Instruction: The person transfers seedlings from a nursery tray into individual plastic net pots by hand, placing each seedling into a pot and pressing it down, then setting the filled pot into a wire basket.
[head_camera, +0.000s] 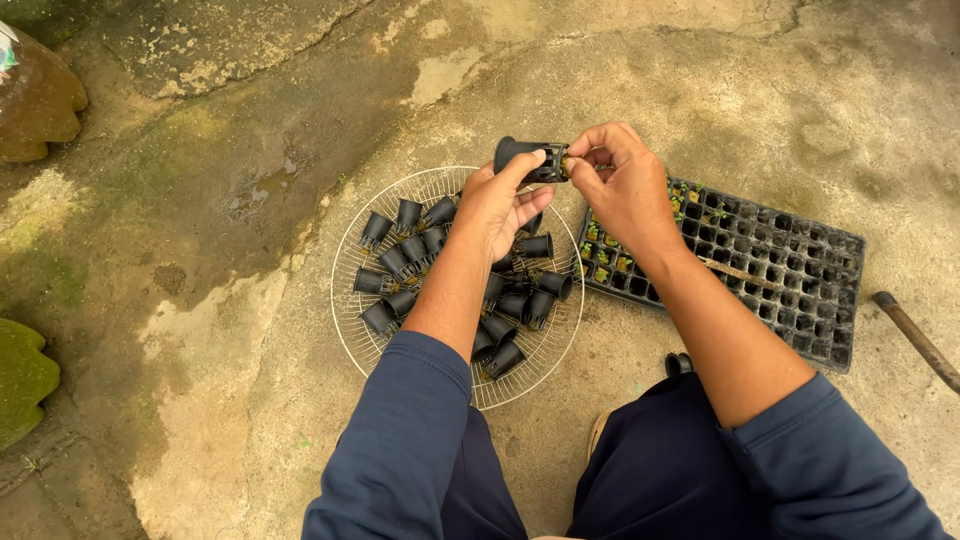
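My left hand (500, 205) holds a small black plastic pot (525, 157) on its side, above the far rim of a round white wire tray (352, 240). My right hand (622, 180) pinches something small at the pot's open mouth; what it is cannot be made out. Several more black pots (405, 258) lie in the wire tray under my left forearm. A black seedling tray (790, 270) with many cells sits on the ground to the right, with small green seedlings (604, 258) in its left cells.
The ground is rough, stained concrete with a damp patch (260, 190) at the left. Mossy scalloped stones (35, 100) lie at the left edge. A stick-like handle (915, 338) lies at the far right. A thin stick (740, 272) rests across the seedling tray.
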